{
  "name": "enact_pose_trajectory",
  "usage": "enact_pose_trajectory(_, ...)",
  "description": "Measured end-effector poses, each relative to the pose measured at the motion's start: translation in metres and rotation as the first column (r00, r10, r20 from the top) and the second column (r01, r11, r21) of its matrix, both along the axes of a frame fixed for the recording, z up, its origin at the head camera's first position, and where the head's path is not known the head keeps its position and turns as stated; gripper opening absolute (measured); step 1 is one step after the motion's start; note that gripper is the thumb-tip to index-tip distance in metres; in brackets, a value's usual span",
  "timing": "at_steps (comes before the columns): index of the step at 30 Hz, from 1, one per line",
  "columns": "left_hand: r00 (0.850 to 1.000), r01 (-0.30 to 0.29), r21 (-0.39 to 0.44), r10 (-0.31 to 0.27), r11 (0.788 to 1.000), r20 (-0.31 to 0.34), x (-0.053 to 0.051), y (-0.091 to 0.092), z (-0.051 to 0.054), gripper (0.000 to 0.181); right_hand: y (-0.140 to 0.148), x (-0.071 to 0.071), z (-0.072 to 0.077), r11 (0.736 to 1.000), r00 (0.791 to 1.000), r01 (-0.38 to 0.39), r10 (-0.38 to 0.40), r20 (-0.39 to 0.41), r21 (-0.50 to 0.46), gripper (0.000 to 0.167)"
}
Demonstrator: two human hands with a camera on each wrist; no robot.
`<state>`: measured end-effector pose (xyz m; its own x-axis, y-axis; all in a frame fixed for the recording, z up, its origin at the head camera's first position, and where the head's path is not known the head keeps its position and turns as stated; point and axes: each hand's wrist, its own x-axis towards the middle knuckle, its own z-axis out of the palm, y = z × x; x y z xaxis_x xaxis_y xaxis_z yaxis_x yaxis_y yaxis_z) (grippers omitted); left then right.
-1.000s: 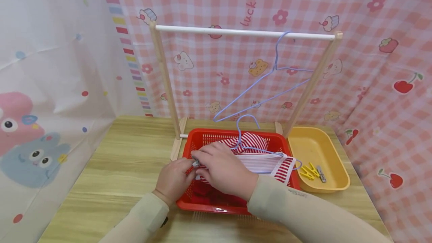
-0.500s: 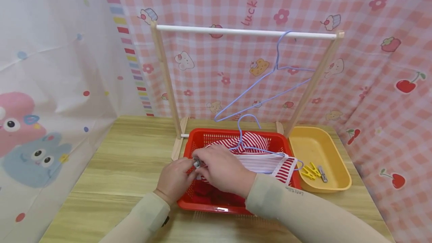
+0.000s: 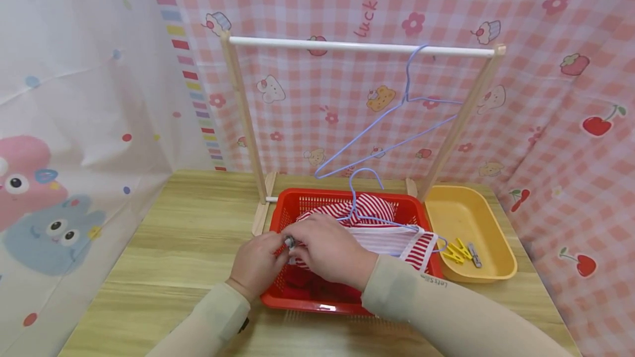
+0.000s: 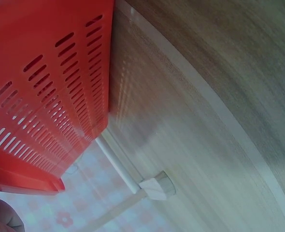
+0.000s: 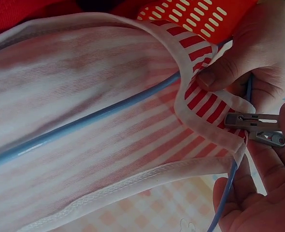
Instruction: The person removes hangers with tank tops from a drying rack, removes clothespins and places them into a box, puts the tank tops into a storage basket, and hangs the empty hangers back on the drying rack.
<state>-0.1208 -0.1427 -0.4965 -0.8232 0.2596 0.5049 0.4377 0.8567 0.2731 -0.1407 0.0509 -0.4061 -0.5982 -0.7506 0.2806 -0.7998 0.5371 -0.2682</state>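
Note:
In the head view, a red-and-white striped top with white trim (image 3: 379, 238) lies over the basket, with a blue wire hanger (image 3: 353, 200) through it. My left hand (image 3: 255, 264) pinches the top's left strap near the hanger's end; the thumb (image 5: 214, 76) presses on the stripes in the right wrist view. My right hand (image 3: 329, 247) holds a grey clothespin (image 5: 258, 129) whose tip overlaps the strap's edge. Whether it bites the cloth, I cannot tell. The left wrist view shows only a bit of finger (image 4: 5, 215).
A red basket (image 3: 322, 306) holds more red clothing. Behind it stands a rack with a white rod (image 3: 322, 44), where a second blue hanger (image 3: 367, 131) hangs. At right, a yellow tray (image 3: 488, 225) contains yellow clothespins (image 3: 456, 251) and a grey one (image 3: 473, 256).
Both hands stay almost in place at the strap. The grey clothespin has turned slightly between the right fingers. The striped top, hangers and basket have hardly moved.

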Motion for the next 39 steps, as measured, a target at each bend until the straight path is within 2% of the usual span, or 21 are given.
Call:
enact_pose_trajectory(12, 1.000, 0.005, 0.012, -0.005, 1.000, -0.009, 0.0006, 0.0000, -0.0003, 0.015, -0.0003, 0.0002, -0.0017, 1.000, 0.999, 0.003, -0.002, -0.054, 0.022, 0.018)
enact_pose_trajectory(26, 1.000, 0.000, 0.017, 0.000, 1.000, 0.019, 0.0007, 0.0008, 0.0015, 0.018, 0.0005, 0.0012, -0.0015, 1.000, 0.995, -0.021, 0.021, -0.099, -0.004, 0.015)
enact_pose_trajectory(39, 0.999, 0.018, 0.012, -0.018, 1.000, -0.026, 0.0006, -0.0002, -0.0006, 0.016, 0.0007, -0.0011, -0.0049, 0.997, 0.987, -0.056, 0.048, -0.153, -0.050, 0.009)
